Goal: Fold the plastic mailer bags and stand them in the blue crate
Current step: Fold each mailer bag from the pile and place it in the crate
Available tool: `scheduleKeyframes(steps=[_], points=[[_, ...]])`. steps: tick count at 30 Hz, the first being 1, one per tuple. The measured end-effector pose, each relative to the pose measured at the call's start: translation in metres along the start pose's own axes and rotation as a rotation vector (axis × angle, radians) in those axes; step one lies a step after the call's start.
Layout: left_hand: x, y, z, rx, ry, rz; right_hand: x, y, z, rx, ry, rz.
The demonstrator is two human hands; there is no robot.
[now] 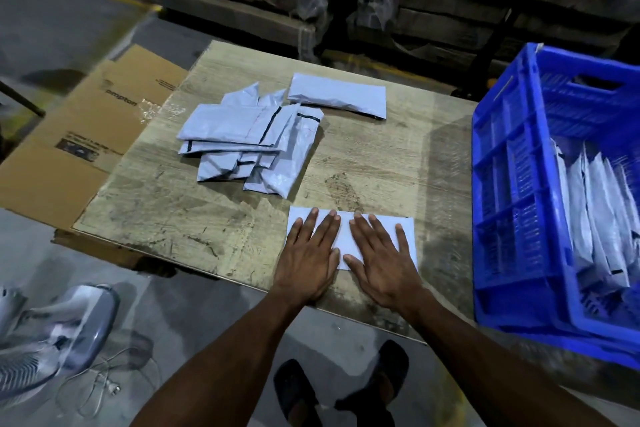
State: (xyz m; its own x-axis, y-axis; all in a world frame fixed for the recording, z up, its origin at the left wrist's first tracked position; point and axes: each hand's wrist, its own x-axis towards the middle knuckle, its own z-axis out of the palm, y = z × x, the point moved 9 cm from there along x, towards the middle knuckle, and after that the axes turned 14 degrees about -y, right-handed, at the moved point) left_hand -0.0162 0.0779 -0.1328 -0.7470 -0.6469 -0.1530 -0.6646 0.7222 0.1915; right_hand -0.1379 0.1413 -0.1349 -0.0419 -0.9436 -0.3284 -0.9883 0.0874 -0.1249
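Both hands lay flat with fingers spread, the left hand (308,255) and right hand (381,258) pressing a white mailer bag (410,239) on the near edge of the desk (363,156). To crease it well, the palms should probably sweep outward so no air stayed trapped and the edges lined up. A loose pile of bags (249,142) and one separate bag (337,99) waited farther back; the blue crate (512,191) at the right held bags standing upright. The worn desk stood in a dim warehouse, flattened cardboard (86,135) beside it.
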Motion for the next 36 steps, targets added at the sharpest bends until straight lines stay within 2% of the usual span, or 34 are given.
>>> scheduleKeyframes(steps=[6,13,15,18,21,31,33,36], points=[[-0.001,-0.004,0.001,0.007,-0.043,-0.038,-0.017,0.032,-0.001,0.025,0.013,0.076],[-0.015,-0.031,0.001,-0.013,-0.075,-0.119,-0.020,0.043,0.006,0.042,-0.104,0.142],[-0.014,-0.030,0.001,-0.005,-0.090,-0.127,-0.019,0.040,-0.003,0.050,-0.057,0.170],[-0.015,-0.030,0.002,0.004,-0.095,-0.126,-0.005,0.007,-0.016,-0.017,0.014,0.045],[-0.015,-0.030,0.002,0.005,-0.101,-0.126,0.015,-0.029,-0.014,-0.009,-0.038,-0.090],[-0.013,-0.031,0.002,-0.007,-0.120,-0.121,-0.001,0.031,0.001,0.006,-0.055,-0.003],[-0.013,-0.032,0.003,-0.008,-0.119,-0.123,-0.008,0.026,-0.005,-0.063,-0.022,-0.073],[-0.012,-0.032,0.003,-0.011,-0.106,-0.120,-0.022,0.006,-0.015,-0.143,0.125,-0.277]])
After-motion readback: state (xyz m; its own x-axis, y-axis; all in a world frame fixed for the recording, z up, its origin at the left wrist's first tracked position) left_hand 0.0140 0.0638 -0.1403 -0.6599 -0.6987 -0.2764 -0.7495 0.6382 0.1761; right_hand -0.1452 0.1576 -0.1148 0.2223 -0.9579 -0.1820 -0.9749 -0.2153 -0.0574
